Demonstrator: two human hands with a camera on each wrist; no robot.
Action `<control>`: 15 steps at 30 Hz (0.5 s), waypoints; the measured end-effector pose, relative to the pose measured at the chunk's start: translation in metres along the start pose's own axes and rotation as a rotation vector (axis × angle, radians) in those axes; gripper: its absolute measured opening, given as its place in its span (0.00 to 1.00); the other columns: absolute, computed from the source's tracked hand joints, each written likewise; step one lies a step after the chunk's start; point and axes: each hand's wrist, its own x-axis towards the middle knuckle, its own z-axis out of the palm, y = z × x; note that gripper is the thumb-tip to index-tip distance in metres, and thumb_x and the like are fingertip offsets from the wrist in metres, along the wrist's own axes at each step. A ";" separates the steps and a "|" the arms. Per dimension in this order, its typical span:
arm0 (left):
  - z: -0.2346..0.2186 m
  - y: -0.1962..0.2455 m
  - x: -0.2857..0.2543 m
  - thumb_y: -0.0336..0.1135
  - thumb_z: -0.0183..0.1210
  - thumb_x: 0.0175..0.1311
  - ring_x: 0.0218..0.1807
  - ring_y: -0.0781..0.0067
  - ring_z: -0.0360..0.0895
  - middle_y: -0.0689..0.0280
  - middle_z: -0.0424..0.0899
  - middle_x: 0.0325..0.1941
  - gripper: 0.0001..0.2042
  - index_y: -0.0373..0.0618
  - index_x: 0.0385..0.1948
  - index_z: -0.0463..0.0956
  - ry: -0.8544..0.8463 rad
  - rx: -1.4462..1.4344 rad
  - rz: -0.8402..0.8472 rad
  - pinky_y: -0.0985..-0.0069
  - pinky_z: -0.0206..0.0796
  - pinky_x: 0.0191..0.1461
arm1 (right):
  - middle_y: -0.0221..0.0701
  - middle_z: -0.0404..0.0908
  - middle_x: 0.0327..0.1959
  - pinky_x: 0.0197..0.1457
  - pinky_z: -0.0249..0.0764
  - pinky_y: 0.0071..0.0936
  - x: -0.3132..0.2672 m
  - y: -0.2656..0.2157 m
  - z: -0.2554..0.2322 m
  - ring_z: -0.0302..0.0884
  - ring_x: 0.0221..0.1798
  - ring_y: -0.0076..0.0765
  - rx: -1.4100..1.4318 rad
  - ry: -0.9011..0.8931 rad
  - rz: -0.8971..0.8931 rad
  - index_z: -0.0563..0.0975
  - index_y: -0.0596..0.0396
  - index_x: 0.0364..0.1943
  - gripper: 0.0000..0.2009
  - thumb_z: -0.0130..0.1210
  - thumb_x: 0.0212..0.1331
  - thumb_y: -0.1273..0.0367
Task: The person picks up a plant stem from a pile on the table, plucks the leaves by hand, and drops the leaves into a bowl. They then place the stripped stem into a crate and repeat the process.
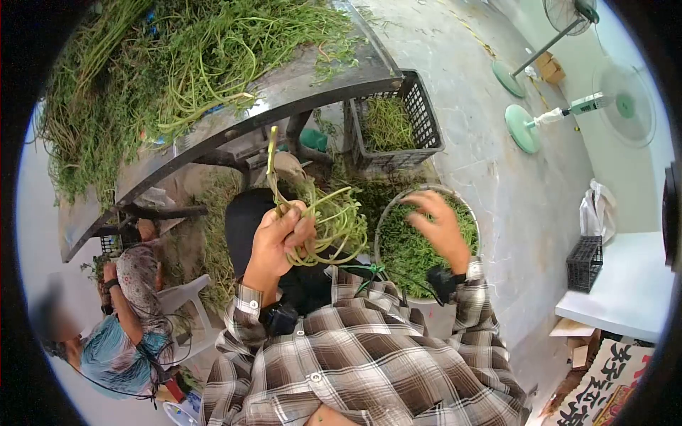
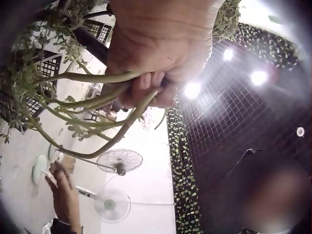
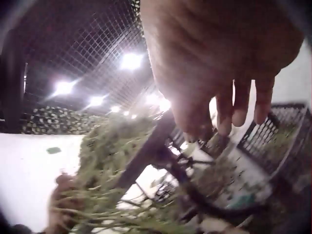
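Note:
My left hand [image 1: 273,245] grips a bundle of long green leafy stems [image 1: 344,224]. In the head view they loop to the right, and one thick stem end [image 1: 272,145] sticks up past the fingers. The left wrist view shows the stems [image 2: 87,104] curving out of the curled fingers, leaves at their far ends. My right hand [image 1: 442,226] hangs over a round tub [image 1: 477,228] of short leafy greens [image 1: 406,257], fingers spread. Nothing lies between those fingers in the right wrist view, where the hand [image 3: 219,63] fills the top.
A table [image 1: 305,89] at upper left bears a big heap of uncut greens [image 1: 192,64]. Beside it stands a black crate [image 1: 426,153] holding stems [image 1: 387,124]. Loose greens litter the floor. Another person [image 1: 117,348] sits at left; two fans [image 1: 524,128] stand at right.

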 end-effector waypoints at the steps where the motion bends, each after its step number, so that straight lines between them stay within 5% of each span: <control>1: 0.002 0.000 -0.001 0.40 0.46 0.65 0.12 0.85 0.51 0.74 0.61 0.12 0.13 0.46 0.21 0.67 0.044 -0.011 -0.001 0.83 0.50 0.15 | 0.37 0.73 0.45 0.57 0.61 0.33 0.006 -0.021 0.009 0.65 0.53 0.41 -0.009 -0.052 -0.100 0.76 0.54 0.41 0.14 0.55 0.48 0.68; 6: -0.007 0.000 -0.008 0.41 0.47 0.65 0.12 0.84 0.56 0.75 0.62 0.11 0.14 0.46 0.20 0.66 -0.012 0.065 0.022 0.83 0.54 0.16 | 0.38 0.71 0.42 0.53 0.63 0.35 0.029 -0.067 0.044 0.65 0.48 0.44 0.015 -0.263 -0.443 0.75 0.55 0.43 0.15 0.56 0.47 0.70; 9: -0.008 0.002 -0.009 0.42 0.47 0.64 0.12 0.84 0.56 0.75 0.61 0.11 0.14 0.45 0.20 0.66 0.028 0.080 0.036 0.84 0.54 0.17 | 0.38 0.71 0.36 0.47 0.64 0.35 0.034 -0.059 0.057 0.65 0.44 0.43 0.054 -0.468 -0.495 0.74 0.57 0.39 0.11 0.53 0.50 0.71; 14: -0.006 0.005 -0.003 0.46 0.46 0.65 0.15 0.86 0.56 0.73 0.66 0.18 0.14 0.43 0.32 0.67 0.154 0.115 0.097 0.85 0.55 0.20 | 0.38 0.69 0.28 0.39 0.64 0.33 0.031 -0.063 0.065 0.66 0.36 0.42 0.138 -0.383 -0.319 0.71 0.58 0.34 0.06 0.49 0.54 0.71; 15: -0.012 0.005 0.000 0.53 0.47 0.62 0.22 0.83 0.67 0.67 0.73 0.31 0.22 0.41 0.43 0.65 0.065 0.105 0.092 0.84 0.61 0.26 | 0.38 0.68 0.26 0.37 0.63 0.32 0.031 -0.064 0.066 0.66 0.33 0.40 0.175 -0.324 -0.280 0.71 0.59 0.33 0.06 0.48 0.55 0.71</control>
